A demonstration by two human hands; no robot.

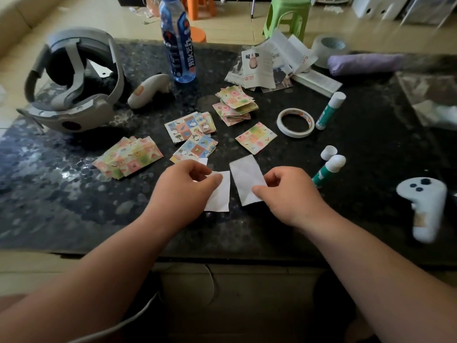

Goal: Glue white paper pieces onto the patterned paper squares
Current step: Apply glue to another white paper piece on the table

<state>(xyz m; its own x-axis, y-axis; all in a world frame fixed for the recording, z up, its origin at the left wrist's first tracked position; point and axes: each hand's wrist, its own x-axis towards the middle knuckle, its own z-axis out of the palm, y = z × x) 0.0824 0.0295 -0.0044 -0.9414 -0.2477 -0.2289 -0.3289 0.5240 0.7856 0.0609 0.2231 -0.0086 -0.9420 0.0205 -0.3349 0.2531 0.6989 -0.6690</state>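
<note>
The left hand (188, 184) pinches the top edge of a small white paper piece (218, 195) between thumb and curled fingers, the sheet lying low over the dark speckled tabletop (74, 194). The right hand (284, 191) pinches the near right corner of a second, creased white paper piece (246, 178), which slants away from it just beside the first; the two sheets are apart. A sliver of another white scrap (203, 161) shows behind the left hand's knuckles. Beyond the hands lie the patterned paper squares: a fanned pink-and-green pile (128, 157) to the left, two blue cartoon-print stacks (190, 131) in the middle, a loose heap (235, 105) farther back, and a single square (256, 137) lying flat by itself near the second white piece. To the right of the right hand a green glue stick (326, 170) lies with a loose white cap (328, 151) just beside its top end; a capped glue stick (330, 110) lies farther back, next to a roll of white tape (295, 123). A VR headset (71, 82), a white controller (148, 90), a blue drink bottle (178, 45) and folded printed leaflets (269, 63) sit toward the far edge, and another controller (422, 206) rests at the right.
</note>
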